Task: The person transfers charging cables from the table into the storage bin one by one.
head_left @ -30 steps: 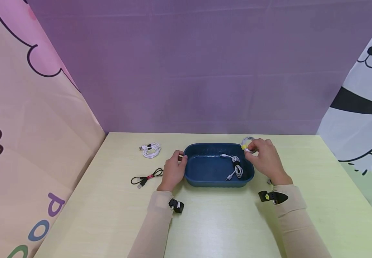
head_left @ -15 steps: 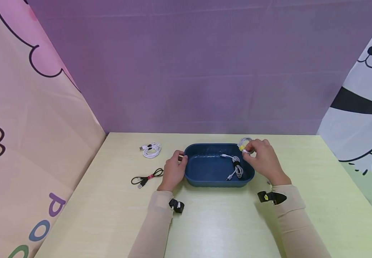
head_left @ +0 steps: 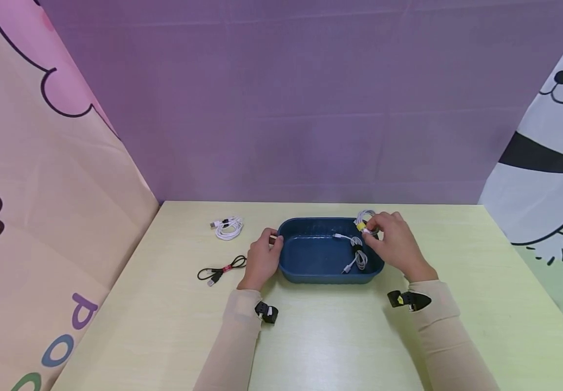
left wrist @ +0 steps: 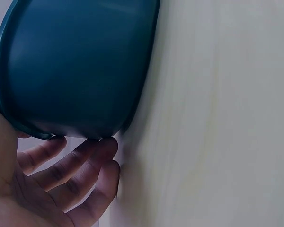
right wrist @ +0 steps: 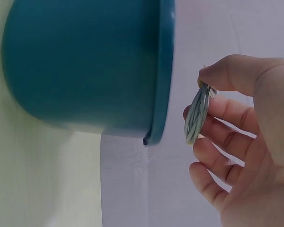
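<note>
A blue plastic bin (head_left: 310,258) stands on the table, with a coiled white cable (head_left: 360,260) in a black tie lying in its right part. At the bin's left end, my left hand (head_left: 263,258) holds the rim, its fingertips (left wrist: 106,147) against the outer wall in the left wrist view. My right hand (head_left: 395,241) pinches a coiled pale cable (right wrist: 196,116) between thumb and fingers. That coil, with a yellow tie, is above the bin's back right corner in the head view.
Left of the bin, a coiled white cable (head_left: 229,228) lies near the table's back edge. A black cable (head_left: 234,265) with a red tie lies closer, beside my left hand. A purple cloth (head_left: 281,108) hangs behind the table (head_left: 330,336).
My right hand has shifted a little to the left with the coiled cable, bringing it farther over the bin's corner. The left hand and the bin have stayed in place.
</note>
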The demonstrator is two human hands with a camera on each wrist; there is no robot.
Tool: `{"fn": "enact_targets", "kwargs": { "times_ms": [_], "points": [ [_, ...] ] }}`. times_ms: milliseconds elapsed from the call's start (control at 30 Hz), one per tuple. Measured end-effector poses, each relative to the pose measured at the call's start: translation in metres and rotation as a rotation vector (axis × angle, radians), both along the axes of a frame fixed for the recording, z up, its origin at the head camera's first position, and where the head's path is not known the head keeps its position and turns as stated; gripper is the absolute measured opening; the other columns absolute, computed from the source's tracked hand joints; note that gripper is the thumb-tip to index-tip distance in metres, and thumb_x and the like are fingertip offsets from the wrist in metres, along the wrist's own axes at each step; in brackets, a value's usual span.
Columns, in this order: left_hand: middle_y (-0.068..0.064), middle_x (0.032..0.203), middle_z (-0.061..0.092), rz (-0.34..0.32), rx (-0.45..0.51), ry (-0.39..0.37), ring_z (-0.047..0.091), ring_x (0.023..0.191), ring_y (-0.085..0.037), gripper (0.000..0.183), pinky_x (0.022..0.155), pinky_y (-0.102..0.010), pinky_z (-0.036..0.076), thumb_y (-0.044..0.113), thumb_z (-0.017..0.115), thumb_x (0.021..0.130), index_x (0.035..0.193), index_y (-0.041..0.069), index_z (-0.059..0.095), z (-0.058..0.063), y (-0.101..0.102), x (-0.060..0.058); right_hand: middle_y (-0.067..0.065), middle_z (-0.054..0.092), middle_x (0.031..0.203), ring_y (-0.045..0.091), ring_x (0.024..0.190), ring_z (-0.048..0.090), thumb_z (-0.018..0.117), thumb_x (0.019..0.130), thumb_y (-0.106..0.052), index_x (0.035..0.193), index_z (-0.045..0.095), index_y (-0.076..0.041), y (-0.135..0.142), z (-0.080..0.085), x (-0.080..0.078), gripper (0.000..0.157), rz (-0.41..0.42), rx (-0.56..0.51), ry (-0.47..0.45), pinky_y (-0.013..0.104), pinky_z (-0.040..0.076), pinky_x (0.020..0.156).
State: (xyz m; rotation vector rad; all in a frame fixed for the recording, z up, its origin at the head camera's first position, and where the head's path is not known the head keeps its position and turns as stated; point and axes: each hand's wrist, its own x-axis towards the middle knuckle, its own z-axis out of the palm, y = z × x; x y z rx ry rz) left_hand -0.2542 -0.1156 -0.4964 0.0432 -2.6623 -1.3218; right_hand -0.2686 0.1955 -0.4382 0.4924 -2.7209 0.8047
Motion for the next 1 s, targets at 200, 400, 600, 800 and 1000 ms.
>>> {"fn": "enact_targets", "kwargs": {
  "times_ms": [200,400,600,800,1000],
  "points": [
    [-0.012,0.109,0.073,0.000,-0.001,-0.001,0.068,0.087,-0.026,0.030,0.073,-0.036,0.054,0.032,0.051,0.107,0.127,0.011,0.061,-0.0007,-0.0005,-0.0008,0.011,0.070,0.100,0.026,0.093,0.049,0.071,0.093,-0.016,0.098,0.068,-0.006,-0.0023,-0.0002,0.0003,0.012,0.012,0.015,-0.012,0.037,0.042,0.077],
    [-0.012,0.109,0.073,0.005,-0.004,-0.003,0.069,0.091,-0.027,0.030,0.077,-0.039,0.055,0.032,0.052,0.107,0.127,0.012,0.061,-0.0016,-0.0010,-0.0018,0.011,0.070,0.101,0.026,0.092,0.048,0.071,0.094,-0.017,0.100,0.068,-0.006,-0.0044,-0.0005,0.0021,0.013,0.019,0.029,-0.020,0.036,0.043,0.076],
    [-0.011,0.108,0.073,0.000,-0.001,0.007,0.067,0.085,-0.024,0.029,0.071,-0.035,0.052,0.031,0.051,0.107,0.127,0.011,0.061,-0.0004,-0.0013,-0.0012,0.010,0.070,0.102,0.025,0.092,0.048,0.071,0.095,-0.018,0.103,0.068,-0.006,-0.0064,0.0001,0.0025,0.015,0.040,0.042,-0.021,0.036,0.044,0.075],
    [-0.012,0.108,0.073,-0.005,0.003,0.008,0.067,0.085,-0.024,0.030,0.071,-0.034,0.052,0.030,0.052,0.107,0.127,0.010,0.061,0.0008,0.0005,-0.0008,0.010,0.070,0.101,0.024,0.091,0.047,0.071,0.095,-0.017,0.103,0.067,-0.007,-0.0067,-0.0010,0.0032,0.014,0.054,0.047,-0.018,0.036,0.043,0.074],
    [-0.012,0.108,0.073,-0.006,0.005,0.007,0.067,0.083,-0.024,0.029,0.069,-0.033,0.051,0.030,0.051,0.107,0.127,0.010,0.061,0.0005,-0.0003,-0.0007,0.009,0.070,0.100,0.024,0.091,0.048,0.072,0.095,-0.016,0.104,0.068,-0.007,-0.0079,-0.0024,0.0037,0.014,0.079,0.045,-0.014,0.037,0.043,0.074]
  ]
}}
